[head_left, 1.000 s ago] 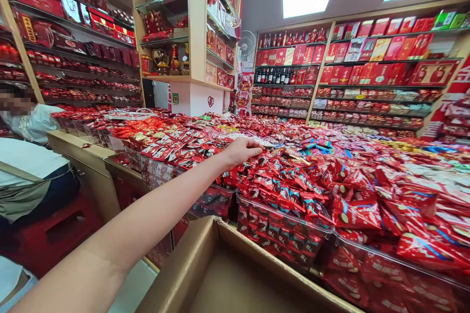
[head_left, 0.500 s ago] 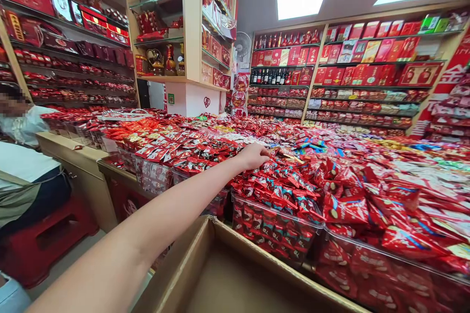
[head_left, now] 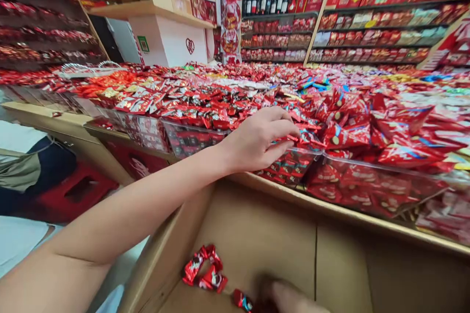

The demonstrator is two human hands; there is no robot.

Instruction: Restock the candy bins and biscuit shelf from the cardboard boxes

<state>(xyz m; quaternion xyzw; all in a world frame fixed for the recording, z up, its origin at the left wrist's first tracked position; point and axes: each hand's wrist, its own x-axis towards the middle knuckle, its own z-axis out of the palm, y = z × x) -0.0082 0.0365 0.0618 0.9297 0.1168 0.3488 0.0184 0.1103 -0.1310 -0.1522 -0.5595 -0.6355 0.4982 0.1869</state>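
From the left, my left hand (head_left: 262, 139) reaches over a clear bin (head_left: 290, 168) of red-wrapped candies. Its fingers are bent and apart above the candies, with nothing visible between them; the fingertips partly cover the pile. Beneath it stands a deep cardboard box (head_left: 264, 220). A few red candies (head_left: 205, 269) lie on the box floor near its left wall. Low in the box, my right hand (head_left: 290, 298) is smeared by motion and cut off by the bottom edge, its fingers unclear. Beside it lies a red and blue candy (head_left: 242, 299).
More bins of candies (head_left: 367, 134) spread across the wide counter. Shelves with bottles (head_left: 266, 2) and red boxes line the back wall. At the left, a person in an apron (head_left: 22, 171) sits on a red stool (head_left: 84, 186).
The view has tilted down, showing more of the box and the candies inside it. My left hand has drawn back nearer the box, its fingers spreading. My right hand has come into view.
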